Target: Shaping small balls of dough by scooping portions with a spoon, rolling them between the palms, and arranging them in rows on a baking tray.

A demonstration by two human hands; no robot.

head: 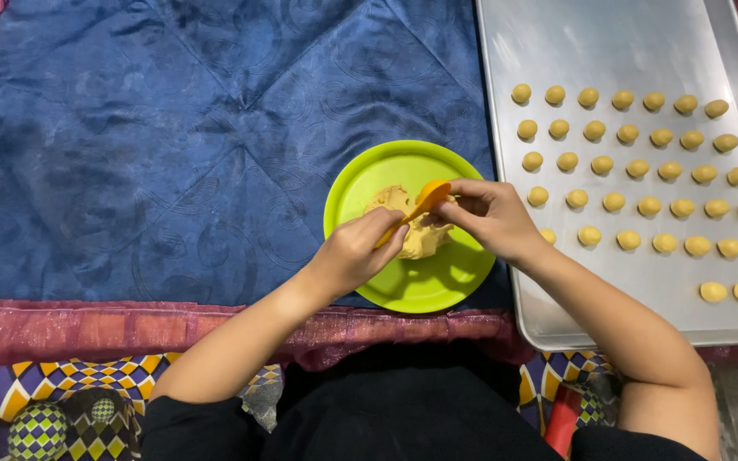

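Note:
A lime green plate [420, 286] lies on a blue cloth with a lump of tan dough [390, 200] on it. My left hand [354, 252] grips the handle of an orange spoon [431, 195], whose bowl points up and right over the dough. My right hand [490, 213] has its fingertips pinched at the spoon's bowl, over the plate's right half. To the right lies a metal baking tray [625, 43] with several rows of small dough balls [614, 202].
The blue quilted cloth [172, 145] covers the left and middle. A pink fabric border [87, 329] runs along its near edge. A patterned purple and yellow cloth [61, 401] lies below, by my dark-clothed lap.

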